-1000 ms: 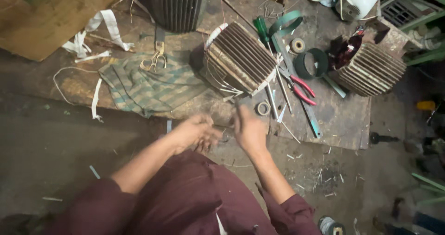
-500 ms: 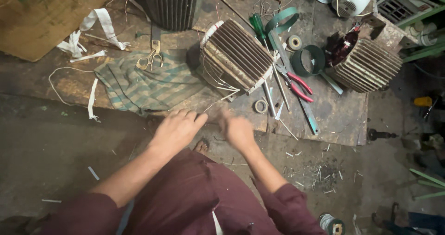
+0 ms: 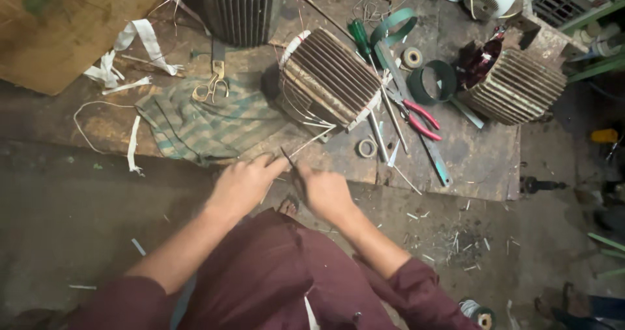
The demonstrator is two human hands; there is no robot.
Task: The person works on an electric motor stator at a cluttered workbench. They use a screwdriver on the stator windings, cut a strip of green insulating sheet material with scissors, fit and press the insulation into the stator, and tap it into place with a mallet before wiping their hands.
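Left hand [image 3: 242, 185] and right hand [image 3: 325, 192] close together at the board's near edge, both pinching a thin dark strip [image 3: 287, 157] between fingertips. Pale wires [image 3: 311, 140] run from there up to the ribbed grey metal motor housing [image 3: 329, 77] just beyond the hands. Striped green cloth [image 3: 202, 123] lies beyond the left hand; red-handled pliers [image 3: 416, 116] beyond the right.

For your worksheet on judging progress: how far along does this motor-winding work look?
Done: the finned stator lies on its side, loose wires trailing from its end. In hand: both hands, left hand and right hand, work a thin strip between them. Left: trailing wires remain untied; pliers and scissors lie unused.
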